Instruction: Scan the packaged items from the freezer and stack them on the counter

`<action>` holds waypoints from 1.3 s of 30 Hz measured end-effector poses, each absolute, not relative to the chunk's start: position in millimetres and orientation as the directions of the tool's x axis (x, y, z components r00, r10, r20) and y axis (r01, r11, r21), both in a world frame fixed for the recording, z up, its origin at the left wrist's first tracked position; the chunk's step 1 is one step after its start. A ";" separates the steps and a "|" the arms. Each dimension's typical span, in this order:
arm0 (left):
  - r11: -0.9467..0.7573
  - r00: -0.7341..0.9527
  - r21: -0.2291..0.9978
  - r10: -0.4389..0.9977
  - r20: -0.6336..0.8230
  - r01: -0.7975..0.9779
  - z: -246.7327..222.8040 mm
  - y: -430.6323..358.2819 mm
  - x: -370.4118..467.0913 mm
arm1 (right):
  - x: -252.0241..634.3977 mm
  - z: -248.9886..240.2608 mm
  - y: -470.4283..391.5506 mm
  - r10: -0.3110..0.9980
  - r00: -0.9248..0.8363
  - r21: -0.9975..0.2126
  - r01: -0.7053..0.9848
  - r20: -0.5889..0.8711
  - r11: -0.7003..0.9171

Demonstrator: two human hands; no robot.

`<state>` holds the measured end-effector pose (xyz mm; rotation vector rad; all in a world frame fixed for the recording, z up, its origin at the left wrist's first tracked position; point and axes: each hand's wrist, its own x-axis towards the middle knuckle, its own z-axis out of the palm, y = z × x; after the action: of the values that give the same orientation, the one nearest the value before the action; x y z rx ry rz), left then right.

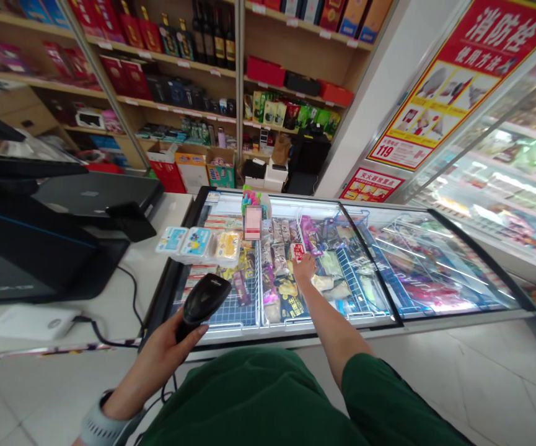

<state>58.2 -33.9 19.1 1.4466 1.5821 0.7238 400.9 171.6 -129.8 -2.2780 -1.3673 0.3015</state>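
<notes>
My left hand [168, 342] was wrapped around a black scanner [207, 293], hiding most of its handle. My right hand [305, 269] reached over the freezer [326, 332], fingertips at a small red-and-white pack [297, 249] above the glass lid; they covered its near edge, so I couldn't tell whether they pinched it or merely touched it. Three tubs [196, 241] sat just beyond the scanner, their print too small to read. A pink rectangle [252, 222] nearby was blurred out. The till [30, 241] was cut off at left.

Room lies free above the right-hand glass [439, 254]; packs [197, 241] and scanner [205, 298] obstruct the freezer's left end [163, 297].
</notes>
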 end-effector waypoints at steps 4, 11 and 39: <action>0.209 0.004 0.882 0.973 -0.233 0.421 15.1 -38.6 53.5 | 376.4 -125.0 152.1 0.892 0.445 -0.529 0.777 0.081 -0.339; 0.268 -0.039 0.909 0.962 -0.270 0.318 16.3 -46.1 43.2 | 318.1 -116.9 124.4 0.939 0.323 -0.605 0.772 0.114 -0.192; 0.271 -0.145 0.915 0.961 -0.238 0.300 20.8 -67.8 15.1 | 193.5 -31.8 116.0 0.949 0.180 -0.559 0.829 0.258 -0.006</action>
<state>15.1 -67.8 20.8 1.1815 1.6343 0.9149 193.5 116.0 -31.8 -1.8550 -1.6715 0.2548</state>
